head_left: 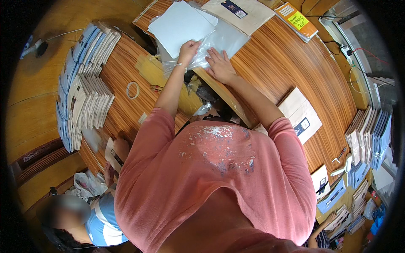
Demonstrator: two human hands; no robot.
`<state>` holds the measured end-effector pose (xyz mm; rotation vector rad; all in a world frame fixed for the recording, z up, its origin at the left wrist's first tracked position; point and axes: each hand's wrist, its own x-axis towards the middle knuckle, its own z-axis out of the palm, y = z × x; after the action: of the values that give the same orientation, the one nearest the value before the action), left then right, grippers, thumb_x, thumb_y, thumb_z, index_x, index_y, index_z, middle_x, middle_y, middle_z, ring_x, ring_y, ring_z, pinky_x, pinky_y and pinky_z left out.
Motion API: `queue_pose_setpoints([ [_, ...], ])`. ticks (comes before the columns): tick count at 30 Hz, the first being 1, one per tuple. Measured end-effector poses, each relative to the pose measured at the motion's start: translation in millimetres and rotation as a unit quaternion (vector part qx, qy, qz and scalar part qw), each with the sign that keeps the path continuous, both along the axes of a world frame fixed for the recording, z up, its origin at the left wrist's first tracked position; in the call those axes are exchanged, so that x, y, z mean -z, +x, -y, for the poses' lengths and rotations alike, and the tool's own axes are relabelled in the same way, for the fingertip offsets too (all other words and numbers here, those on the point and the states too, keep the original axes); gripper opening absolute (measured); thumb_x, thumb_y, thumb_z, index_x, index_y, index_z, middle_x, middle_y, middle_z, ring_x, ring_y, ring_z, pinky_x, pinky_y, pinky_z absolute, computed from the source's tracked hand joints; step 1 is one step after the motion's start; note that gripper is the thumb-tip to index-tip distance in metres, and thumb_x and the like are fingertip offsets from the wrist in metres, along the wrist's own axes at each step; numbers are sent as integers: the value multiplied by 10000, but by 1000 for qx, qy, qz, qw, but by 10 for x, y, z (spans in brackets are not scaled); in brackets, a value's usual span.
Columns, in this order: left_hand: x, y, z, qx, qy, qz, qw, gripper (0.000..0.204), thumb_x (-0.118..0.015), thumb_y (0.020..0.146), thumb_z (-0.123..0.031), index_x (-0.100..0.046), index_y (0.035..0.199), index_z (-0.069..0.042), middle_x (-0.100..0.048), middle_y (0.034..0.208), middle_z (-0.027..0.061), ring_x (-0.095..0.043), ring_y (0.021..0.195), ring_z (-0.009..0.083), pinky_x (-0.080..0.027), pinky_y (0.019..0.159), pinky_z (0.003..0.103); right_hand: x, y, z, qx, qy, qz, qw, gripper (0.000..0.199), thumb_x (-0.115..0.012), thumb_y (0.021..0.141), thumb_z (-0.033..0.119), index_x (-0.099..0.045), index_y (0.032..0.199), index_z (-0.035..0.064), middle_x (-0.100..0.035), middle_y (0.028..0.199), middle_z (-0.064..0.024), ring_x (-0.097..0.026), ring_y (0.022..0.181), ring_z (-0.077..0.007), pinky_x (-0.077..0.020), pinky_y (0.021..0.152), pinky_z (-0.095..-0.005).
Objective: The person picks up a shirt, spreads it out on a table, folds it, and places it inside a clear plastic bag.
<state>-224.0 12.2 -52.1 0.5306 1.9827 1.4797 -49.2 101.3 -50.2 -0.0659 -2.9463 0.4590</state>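
Observation:
Over the table's far side, my left hand [189, 52] is closed, its fingertips pinching the thin clear plastic bags [230, 40] beside the white sheets. My right hand [220, 65] lies with fingers spread on the near edge of those bags. A loose stack of white sheets [181, 26] rests partly on the plastic, just beyond my left hand. Past the bags is a flat beige packet [242, 14] with a dark blue label. Below my wrists, an open drawer [221, 92] holds crumpled plastic and dark items.
Tall stacks of packets [90, 95] line the left; more packets [365, 137] stand right. A tape roll [133, 90] lies left of the drawer. Beige packets [299, 114] sit by my right arm. An orange notebook [296, 22] is far right. A co-worker [103, 219] sits lower left.

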Motion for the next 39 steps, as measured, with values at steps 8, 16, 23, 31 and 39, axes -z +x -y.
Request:
queue_pose_setpoints([
  [8,-60,-130,-156,24,-96,-197,975,180,-708,752,-193,-653,788,-26,-641,706,39,-567,609,111,-444,576,244,116,-23,-80,-35,3,13,999,481,-437,889,291,-385,1280,17,-242,1453,-128,-181,1361,-258,-197,1062,-537],
  [16,-27,-176,-169,12,-78,-184,980,162,-694,771,-145,-643,796,7,-628,707,34,-535,596,85,-441,571,222,229,30,-100,-29,22,1,999,533,-371,918,331,-305,1372,62,-195,1481,-85,-151,1375,-218,-164,1072,-542],
  [23,-488,162,-382,150,-8,-613,775,213,-597,762,-49,-648,969,-53,-658,888,73,-570,888,219,-432,783,331,254,75,-132,-21,49,20,998,525,-407,910,352,-351,1354,77,-191,1482,-85,-144,1377,-229,-150,1066,-562],
  [31,-915,-150,-399,487,-315,-482,657,264,-624,757,-402,-665,785,-143,-642,821,12,-498,988,214,-333,848,376,171,66,-112,-10,-10,10,1000,505,-492,876,320,-384,1346,170,-157,1480,-138,-196,1357,-275,-165,1057,-571],
  [39,-910,-311,-344,478,-245,-470,701,191,-608,785,-292,-654,871,-128,-603,738,10,-526,857,233,-410,792,369,8,7,-144,0,-74,-27,997,583,-618,783,244,-393,1315,161,-214,1456,-130,-280,1311,-277,-243,1011,-560],
])
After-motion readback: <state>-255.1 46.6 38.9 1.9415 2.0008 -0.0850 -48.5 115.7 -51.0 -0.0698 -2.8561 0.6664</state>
